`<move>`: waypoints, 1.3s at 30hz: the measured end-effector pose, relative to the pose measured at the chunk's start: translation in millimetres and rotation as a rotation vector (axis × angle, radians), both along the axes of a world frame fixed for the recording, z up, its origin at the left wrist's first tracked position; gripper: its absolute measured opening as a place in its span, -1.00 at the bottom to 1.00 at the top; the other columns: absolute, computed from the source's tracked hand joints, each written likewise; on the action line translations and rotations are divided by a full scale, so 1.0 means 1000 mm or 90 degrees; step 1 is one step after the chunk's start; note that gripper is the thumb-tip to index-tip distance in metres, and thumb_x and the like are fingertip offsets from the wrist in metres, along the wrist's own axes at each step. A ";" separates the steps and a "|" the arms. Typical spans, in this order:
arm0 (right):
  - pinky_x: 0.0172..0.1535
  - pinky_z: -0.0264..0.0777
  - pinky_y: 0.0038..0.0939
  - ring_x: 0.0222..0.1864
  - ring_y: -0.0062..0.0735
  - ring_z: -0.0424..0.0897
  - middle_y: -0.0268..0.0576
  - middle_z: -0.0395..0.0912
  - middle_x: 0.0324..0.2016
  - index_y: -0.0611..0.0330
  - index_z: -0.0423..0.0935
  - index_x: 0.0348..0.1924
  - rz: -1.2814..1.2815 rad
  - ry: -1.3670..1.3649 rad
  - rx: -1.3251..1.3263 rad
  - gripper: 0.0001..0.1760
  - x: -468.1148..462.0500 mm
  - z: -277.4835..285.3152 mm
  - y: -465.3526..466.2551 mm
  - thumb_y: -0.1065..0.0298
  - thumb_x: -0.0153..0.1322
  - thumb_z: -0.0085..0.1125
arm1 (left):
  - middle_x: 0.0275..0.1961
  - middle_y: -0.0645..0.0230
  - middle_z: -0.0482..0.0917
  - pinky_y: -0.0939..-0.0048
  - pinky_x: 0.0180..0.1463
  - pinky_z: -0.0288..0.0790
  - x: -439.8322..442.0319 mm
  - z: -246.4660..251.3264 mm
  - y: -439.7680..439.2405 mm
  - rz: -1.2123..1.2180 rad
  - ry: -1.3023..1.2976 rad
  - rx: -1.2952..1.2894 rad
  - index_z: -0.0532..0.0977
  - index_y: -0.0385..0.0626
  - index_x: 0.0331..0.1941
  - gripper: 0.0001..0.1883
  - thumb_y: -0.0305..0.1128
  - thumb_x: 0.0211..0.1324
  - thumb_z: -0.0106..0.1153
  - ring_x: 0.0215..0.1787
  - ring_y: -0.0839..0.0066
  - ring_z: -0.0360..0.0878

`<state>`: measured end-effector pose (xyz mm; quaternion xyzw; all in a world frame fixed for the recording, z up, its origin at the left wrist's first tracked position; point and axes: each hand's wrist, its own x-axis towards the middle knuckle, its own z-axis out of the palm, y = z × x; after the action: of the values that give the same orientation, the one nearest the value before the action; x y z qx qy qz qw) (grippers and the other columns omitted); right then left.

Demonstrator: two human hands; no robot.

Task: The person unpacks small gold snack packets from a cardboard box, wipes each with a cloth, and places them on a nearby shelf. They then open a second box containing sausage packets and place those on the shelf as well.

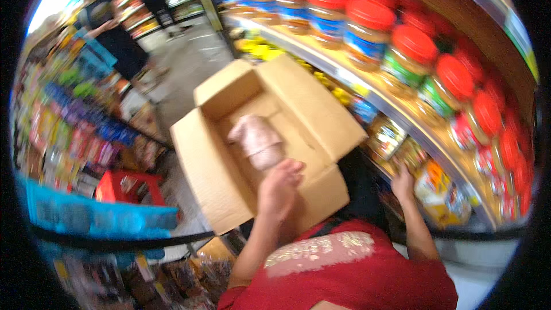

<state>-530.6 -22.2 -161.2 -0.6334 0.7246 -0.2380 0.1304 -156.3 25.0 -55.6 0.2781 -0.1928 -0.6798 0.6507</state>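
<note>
An open cardboard box (301,133) with its flaps spread out stands in front of me. Inside it lies a crumpled pale pink item (260,142), perhaps cloth; blur hides what it is. My left hand (280,189) is over the near part of the box, fingers curled, just below the pink item. Whether it grips anything is unclear. Low on the right, my right hand (403,183) reaches to the lower shelf, its fingertips at a blurred jar or pack (409,155). A yellow and white package (434,193) is beside that hand; its grip cannot be made out.
Red-lidded jars (370,30) line the upper shelf at right, above a shelf edge (387,103). Packed goods, a red container (129,187) and a blue shelf edge or bin (99,215) are at left. Two people (114,34) stand up the aisle (189,56).
</note>
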 end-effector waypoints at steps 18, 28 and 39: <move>-0.30 0.43 0.05 -0.40 0.28 0.57 0.22 0.56 -0.50 0.51 0.06 0.20 -0.029 0.075 0.146 -0.39 0.005 -0.014 -0.012 0.48 0.34 0.00 | 0.10 0.14 0.53 0.23 0.28 0.26 -0.003 0.007 0.001 0.004 0.025 0.024 0.37 -0.19 0.12 -0.59 -0.21 0.29 0.04 0.20 0.33 0.44; -0.26 0.44 0.01 -0.36 0.27 0.58 0.33 0.56 -0.47 0.60 0.21 0.13 -0.075 0.038 0.147 -0.46 -0.001 -0.002 -0.012 0.44 0.34 -0.03 | 0.09 0.14 0.53 0.31 0.26 0.26 -0.005 0.011 0.000 -0.008 0.045 0.035 0.36 -0.21 0.12 -0.61 -0.28 0.29 0.02 0.17 0.39 0.45; -0.24 0.43 0.04 -0.33 0.27 0.59 0.32 0.57 -0.44 0.54 0.31 -0.04 0.031 -0.008 0.130 -0.60 0.021 0.002 0.032 0.47 0.31 0.00 | 0.10 0.16 0.54 0.26 0.27 0.25 -0.003 0.006 0.002 -0.001 0.021 0.029 0.38 -0.16 0.14 -0.57 -0.20 0.26 0.06 0.19 0.32 0.45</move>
<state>-509.4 9.4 -158.9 -0.6326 0.7289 -0.1636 0.2042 -159.3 27.2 -49.7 0.2816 -0.1668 -0.6889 0.6468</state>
